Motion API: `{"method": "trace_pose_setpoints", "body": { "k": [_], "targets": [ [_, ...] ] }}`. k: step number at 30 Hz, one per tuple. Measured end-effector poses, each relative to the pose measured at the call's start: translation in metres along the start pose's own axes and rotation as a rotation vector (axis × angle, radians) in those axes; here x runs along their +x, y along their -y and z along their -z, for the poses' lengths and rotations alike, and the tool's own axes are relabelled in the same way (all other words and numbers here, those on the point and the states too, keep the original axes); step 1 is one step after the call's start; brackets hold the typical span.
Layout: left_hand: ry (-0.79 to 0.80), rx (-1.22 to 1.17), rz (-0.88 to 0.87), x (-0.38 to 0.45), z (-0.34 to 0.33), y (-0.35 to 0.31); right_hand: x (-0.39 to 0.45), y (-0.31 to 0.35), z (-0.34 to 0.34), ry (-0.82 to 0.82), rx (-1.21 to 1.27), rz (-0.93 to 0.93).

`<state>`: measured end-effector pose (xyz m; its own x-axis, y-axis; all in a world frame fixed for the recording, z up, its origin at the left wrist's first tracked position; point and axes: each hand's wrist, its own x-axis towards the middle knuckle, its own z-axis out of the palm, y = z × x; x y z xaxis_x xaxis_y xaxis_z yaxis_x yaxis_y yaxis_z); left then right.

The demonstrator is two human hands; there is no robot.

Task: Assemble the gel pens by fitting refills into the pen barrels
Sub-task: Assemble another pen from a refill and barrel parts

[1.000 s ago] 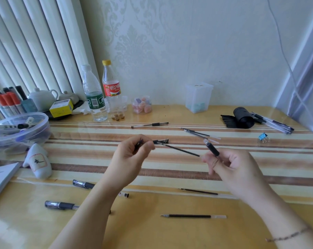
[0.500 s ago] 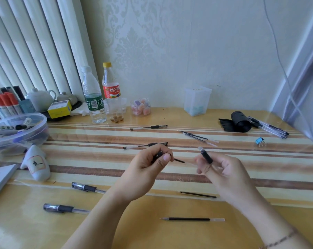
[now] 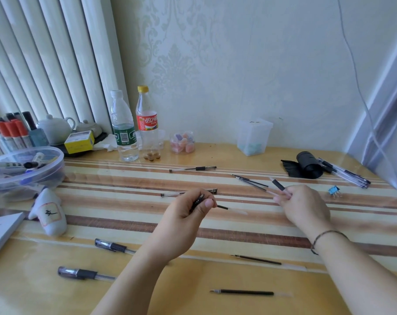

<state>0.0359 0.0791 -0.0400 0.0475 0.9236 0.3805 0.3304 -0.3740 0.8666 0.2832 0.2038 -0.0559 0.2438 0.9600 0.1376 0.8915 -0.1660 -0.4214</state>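
Refill [image 3: 229, 209], black with clear tail, pinched in left hand [image 3: 188, 214]; right hand [image 3: 304, 205] pinching black-gripped barrel [image 3: 279, 185].

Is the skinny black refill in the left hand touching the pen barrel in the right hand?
Apart. The head view shows bare striped table between the refill's clear tail and the black-gripped clear barrel held by the right hand.

I see a yellow worktop [image 3: 56, 292] with brown and cream stripes, a red-labelled, yellow-capped bottle [image 3: 146, 123], a green-labelled bottle [image 3: 124, 128], a blue binder clip [image 3: 334, 191], pale damask wallpaper [image 3: 215, 64].
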Motion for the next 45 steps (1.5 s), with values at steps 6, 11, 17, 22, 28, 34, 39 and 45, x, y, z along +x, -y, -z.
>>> {"method": "trace_pose_setpoints", "body": {
  "k": [6,11,17,22,28,34,39,45],
  "targets": [
    [-0.058,-0.011,0.036,0.002,0.002,0.000,0.009,0.001,-0.015,-0.093,-0.173,0.037],
    [-0.124,-0.097,0.085,0.004,0.004,0.005,0.015,0.002,-0.013,-0.049,-0.243,0.094],
    [-0.432,-0.235,0.154,0.005,-0.007,-0.001,-0.025,0.010,0.007,-0.006,-0.167,0.178],
    [-0.601,-0.437,0.261,0.003,-0.012,-0.008,-0.108,0.022,0.040,0.129,0.178,0.356],
    [-0.318,-0.394,0.286,-0.005,-0.027,-0.019,-0.133,0.029,0.037,0.092,0.433,0.415],
    [-0.262,-0.349,0.241,-0.005,-0.033,-0.018,-0.130,0.029,0.036,0.017,0.341,0.434],
    [-0.258,-0.325,0.228,-0.005,-0.037,-0.014,-0.136,0.034,0.037,0.003,0.177,0.472],
    [-0.273,-0.527,0.274,-0.006,-0.045,-0.013,-0.147,0.041,0.035,0.004,0.048,0.539]
  ]
}}
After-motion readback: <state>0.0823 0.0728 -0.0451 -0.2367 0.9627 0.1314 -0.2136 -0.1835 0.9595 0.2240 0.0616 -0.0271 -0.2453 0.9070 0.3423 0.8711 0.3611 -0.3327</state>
